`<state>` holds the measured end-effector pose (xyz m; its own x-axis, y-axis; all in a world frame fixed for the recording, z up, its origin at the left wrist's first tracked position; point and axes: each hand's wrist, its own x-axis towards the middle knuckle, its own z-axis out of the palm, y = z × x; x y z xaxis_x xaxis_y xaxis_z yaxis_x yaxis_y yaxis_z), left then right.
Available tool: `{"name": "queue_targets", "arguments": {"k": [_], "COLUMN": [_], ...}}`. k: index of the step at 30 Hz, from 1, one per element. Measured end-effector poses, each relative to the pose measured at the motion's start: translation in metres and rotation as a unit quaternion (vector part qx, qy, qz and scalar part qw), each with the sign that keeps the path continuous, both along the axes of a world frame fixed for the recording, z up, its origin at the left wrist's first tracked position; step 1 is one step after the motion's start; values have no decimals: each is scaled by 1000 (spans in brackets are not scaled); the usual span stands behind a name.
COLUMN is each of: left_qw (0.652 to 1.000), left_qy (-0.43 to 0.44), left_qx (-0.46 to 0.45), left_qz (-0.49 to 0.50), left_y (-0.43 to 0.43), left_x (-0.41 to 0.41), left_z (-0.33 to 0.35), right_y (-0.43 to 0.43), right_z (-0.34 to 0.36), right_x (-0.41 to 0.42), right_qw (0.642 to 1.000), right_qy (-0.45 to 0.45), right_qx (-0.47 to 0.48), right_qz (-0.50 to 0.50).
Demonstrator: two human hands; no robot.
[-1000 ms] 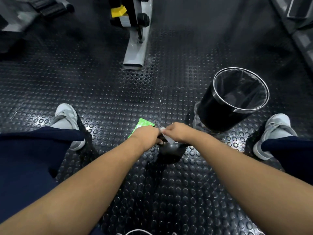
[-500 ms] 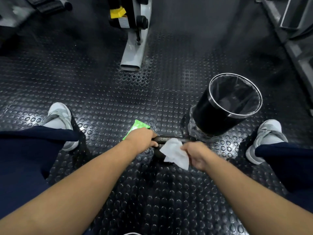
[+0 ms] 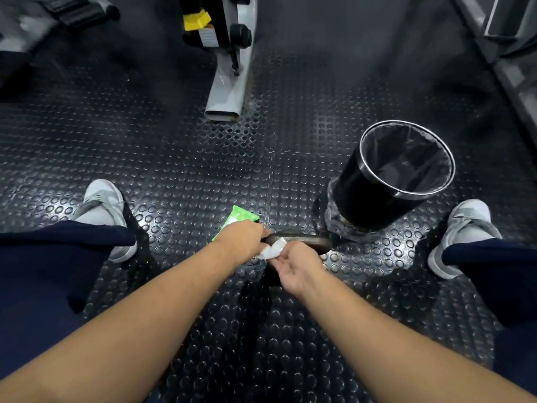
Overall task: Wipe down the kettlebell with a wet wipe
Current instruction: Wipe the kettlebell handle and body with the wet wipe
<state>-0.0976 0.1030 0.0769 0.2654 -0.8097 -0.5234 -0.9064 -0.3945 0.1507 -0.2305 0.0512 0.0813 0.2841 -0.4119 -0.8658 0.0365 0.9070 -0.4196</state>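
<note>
Left hand (image 3: pixel 242 242): fingers curled tight round the kettlebell (image 3: pixel 308 242) handle, left end. Right hand (image 3: pixel 296 267): palm up, fingers bent, pinching the wet wipe (image 3: pixel 271 251) against the handle. Kettlebell sits on the studded floor (image 3: pixel 174 184), near the black bin (image 3: pixel 377 199). Green wipe pack (image 3: pixel 239 218) lies just beyond my left hand.

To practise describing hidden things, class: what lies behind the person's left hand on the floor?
A green wipes packet lies on the studded floor behind the left hand; only its far end shows. The hand, gripping the kettlebell handle, covers the packet's near end.
</note>
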Motion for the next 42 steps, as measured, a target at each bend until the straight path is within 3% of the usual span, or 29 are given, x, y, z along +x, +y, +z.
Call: {"name": "queue_targets", "arguments": {"k": [8, 14, 20, 24, 27, 35, 42], "left_qw": [1000, 1000, 999, 1000, 1000, 1000, 999], "left_qy": [16, -15, 24, 5, -13, 10, -23], "left_qx": [22, -2, 21, 15, -6, -10, -24], "left_qz": [-7, -7, 16, 5, 0, 10, -8], "left_y": [-3, -1, -1, -3, 1, 2, 5], "left_x": [-2, -3, -1, -1, -2, -2, -3], "left_z": [4, 2, 3, 4, 6, 4, -4], "right_y": [-38, 1, -35, -7, 3, -37, -11], "right_z": [-8, 4, 7, 16, 26, 45, 38], "right_x": [-19, -5, -19, -1, 6, -8, 10], "right_qw": [986, 998, 986, 996, 998, 994, 995], "right_qy": [80, -6, 28, -49, -56, -15, -60], "right_qx": [-26, -10, -32, -9, -5, 32, 58], "right_qz": [-147, -57, -158, -74, -27, -107, -49]}}
